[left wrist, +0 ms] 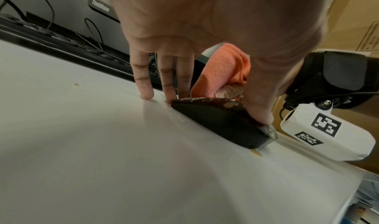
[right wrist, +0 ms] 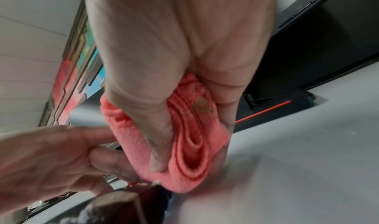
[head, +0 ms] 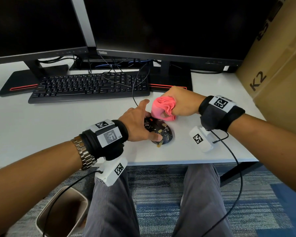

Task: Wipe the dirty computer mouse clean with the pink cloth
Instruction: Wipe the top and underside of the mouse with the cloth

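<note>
A black computer mouse (head: 159, 131) speckled with white and tan dirt lies on the white desk (head: 75, 125). My left hand (head: 149, 124) holds it, the thumb pressed on its near end and the fingers (left wrist: 146, 91) straight down along its far end, touching the desk. My right hand (head: 178, 103) grips the bunched pink cloth (head: 162, 106) and holds its lower edge against the mouse's front right. The right wrist view shows a brown stain (right wrist: 202, 105) on the cloth (right wrist: 188, 140). In the left wrist view the mouse (left wrist: 215, 118) has a tan smear (left wrist: 257, 153) on the desk by its rear.
A black keyboard (head: 89, 86) and two dark monitors on stands (head: 171, 79) fill the back of the desk. The mouse cable (head: 133, 93) runs toward the keyboard. A cardboard box (head: 280, 65) stands at the right. A waste bin (head: 63, 211) sits below the desk's front edge (head: 178, 162).
</note>
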### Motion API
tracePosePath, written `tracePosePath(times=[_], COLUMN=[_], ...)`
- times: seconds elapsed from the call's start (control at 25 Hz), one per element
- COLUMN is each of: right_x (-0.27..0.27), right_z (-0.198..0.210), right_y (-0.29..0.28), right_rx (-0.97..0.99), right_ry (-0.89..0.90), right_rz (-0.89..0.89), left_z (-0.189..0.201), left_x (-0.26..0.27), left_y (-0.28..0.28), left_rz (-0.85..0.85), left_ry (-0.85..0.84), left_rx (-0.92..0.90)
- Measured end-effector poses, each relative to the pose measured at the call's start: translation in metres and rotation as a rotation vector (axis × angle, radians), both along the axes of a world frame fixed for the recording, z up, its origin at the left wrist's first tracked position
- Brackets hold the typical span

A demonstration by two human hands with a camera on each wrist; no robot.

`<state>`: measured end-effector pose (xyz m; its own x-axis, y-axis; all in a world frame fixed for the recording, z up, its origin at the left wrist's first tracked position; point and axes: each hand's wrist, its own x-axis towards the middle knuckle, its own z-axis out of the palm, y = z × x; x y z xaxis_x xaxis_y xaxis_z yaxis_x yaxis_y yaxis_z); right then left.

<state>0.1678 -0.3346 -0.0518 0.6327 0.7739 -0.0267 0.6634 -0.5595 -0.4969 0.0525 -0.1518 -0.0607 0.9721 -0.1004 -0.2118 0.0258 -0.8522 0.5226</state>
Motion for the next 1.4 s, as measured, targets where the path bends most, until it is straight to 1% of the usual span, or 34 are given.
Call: tracePosePath(times=[0.2, 0.28, 0.4, 0.52, 0.6, 0.84, 1.0, 1.08, 1.2, 1.4], right_x=[-0.003, 0.002, 0.007, 0.005, -0.001, 0.004, 0.009, 0.006, 0.0, 0.007], right_z=[0.008, 0.012, 0.016, 0.012, 0.006, 0.011, 0.01, 0.006, -0.001, -0.003], right_y=[-0.006, -0.009, -0.008, -0.005, -0.002, -0.018, -0.02, -0.017, -0.012, -0.022], right_rx=[-0.06, -0.082, -0.013, -0.006, -0.032, -0.063, 0.038, 0.054, 0.037, -0.009], right_ry=[0.033, 0.034, 0.018, 0.006, 0.022, 0.133, 0.144, 0.142, 0.149, 0.182], right_rz=[0.078, 0.078, 0.046, 0.01, 0.042, 0.083, -0.01, -0.034, -0.018, 0.044], left_z=[0.001, 0.001, 0.001, 0.002, 0.003, 0.001, 0.0, 0.0, 0.0, -0.002], left_x=[-0.002, -0.002, -0.002, -0.003, -0.003, -0.001, -0.002, -0.002, -0.001, 0.0], left_y=[-0.002, -0.001, -0.001, -0.002, -0.002, -0.001, 0.0, -0.001, -0.001, 0.001], left_rz=[0.007, 0.01, 0.011, 0.01, 0.006, 0.002, 0.005, 0.002, 0.0, -0.012], left_ry=[0.01, 0.015, 0.016, 0.012, 0.009, 0.008, 0.005, 0.01, 0.013, 0.004], left_rx=[-0.003, -0.013, -0.026, -0.02, -0.014, -0.022, -0.026, -0.022, -0.02, -0.019])
